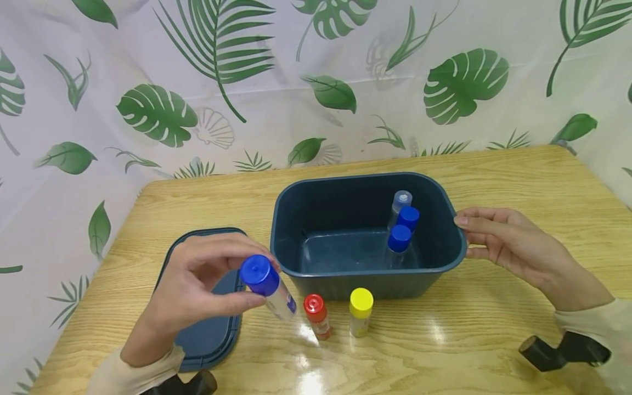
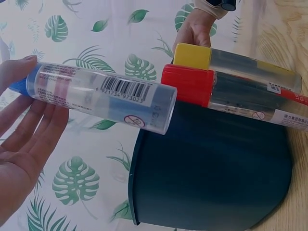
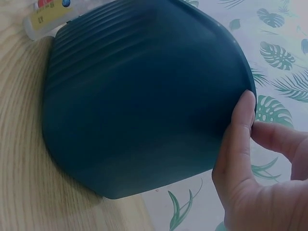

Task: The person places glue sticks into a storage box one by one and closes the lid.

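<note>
My left hand (image 1: pixel 185 296) pinches a clear glue bottle (image 1: pixel 282 302) by its blue cap, thumb on one side and fingers on the other. The bottle is tilted in front of the dark blue bin's (image 1: pixel 340 286) left corner; its barcode side shows in the left wrist view. On the table before the bin stand a red-capped bottle (image 1: pixel 316 315) and a yellow-capped bottle (image 1: pixel 361 312). My right hand (image 1: pixel 513 249) holds the bin's right rim between thumb and fingers. Inside the bin, at its right end, two blue-capped bottles (image 1: pixel 399 239) stand with a clear-topped one (image 1: pixel 402 198).
A dark blue lid (image 1: pixel 212 329) lies on the wooden table (image 1: pixel 444 351), partly under my left hand. Behind the table hangs a white leaf-patterned cloth (image 1: pixel 276 126).
</note>
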Motion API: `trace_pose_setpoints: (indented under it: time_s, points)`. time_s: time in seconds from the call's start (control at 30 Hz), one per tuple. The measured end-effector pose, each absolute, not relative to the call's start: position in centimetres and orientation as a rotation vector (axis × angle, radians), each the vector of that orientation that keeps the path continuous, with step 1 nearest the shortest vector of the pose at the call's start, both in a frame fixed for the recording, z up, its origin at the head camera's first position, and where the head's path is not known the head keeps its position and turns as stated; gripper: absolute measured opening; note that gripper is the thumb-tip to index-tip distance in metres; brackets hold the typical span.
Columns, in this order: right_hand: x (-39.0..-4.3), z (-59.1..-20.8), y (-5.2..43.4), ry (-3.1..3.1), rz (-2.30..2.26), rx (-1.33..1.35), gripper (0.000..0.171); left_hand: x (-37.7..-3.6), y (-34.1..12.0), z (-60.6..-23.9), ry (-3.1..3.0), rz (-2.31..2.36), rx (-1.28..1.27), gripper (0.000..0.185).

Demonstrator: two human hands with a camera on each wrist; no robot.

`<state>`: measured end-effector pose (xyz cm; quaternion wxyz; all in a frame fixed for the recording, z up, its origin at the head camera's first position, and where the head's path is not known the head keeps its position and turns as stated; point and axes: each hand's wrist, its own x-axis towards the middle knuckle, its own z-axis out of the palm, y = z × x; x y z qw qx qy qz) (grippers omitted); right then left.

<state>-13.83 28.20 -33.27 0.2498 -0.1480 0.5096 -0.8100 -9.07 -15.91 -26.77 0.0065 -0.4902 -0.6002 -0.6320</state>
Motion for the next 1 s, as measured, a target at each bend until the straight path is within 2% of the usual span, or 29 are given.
trace_pose_setpoints:
  time_s: [1.0]
  points:
    - [-13.8,-33.5,28.2,1.381,-2.206,-0.423,0.037,-10.5,-13.5,-25.1,-1.895,-1.997,-1.519,0.03]
